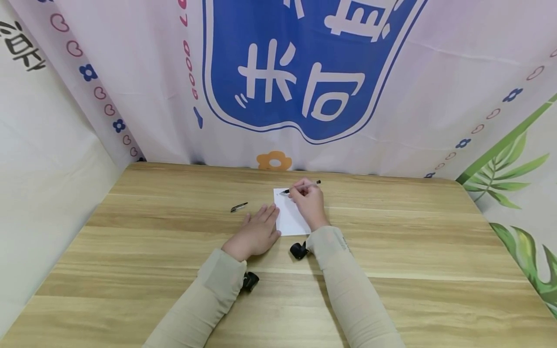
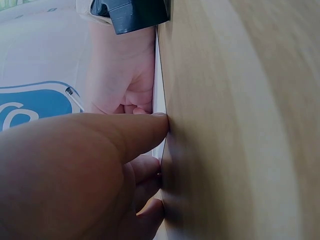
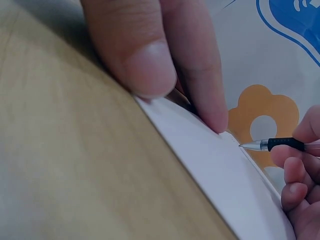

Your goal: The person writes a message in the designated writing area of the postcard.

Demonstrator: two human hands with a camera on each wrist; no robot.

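Note:
A sheet of white paper (image 1: 290, 217) lies on the wooden table, with a small dark mark near its top left corner. My right hand (image 1: 310, 200) grips a pen (image 1: 311, 184), its tip at the upper left part of the sheet. In the right wrist view the pen (image 3: 285, 144) shows a clear cone tip and a black grip, pinched between thumb and fingers. My left hand (image 1: 257, 233) rests flat at the left edge of the paper, fingers extended. Its thumb (image 2: 145, 127) presses at the paper's edge in the left wrist view.
A black pen cap (image 1: 239, 207) lies on the table (image 1: 165, 241) left of the paper. Black wrist cameras sit at both cuffs. Behind the table's far edge hangs a printed curtain (image 1: 156, 96) with a blue emblem.

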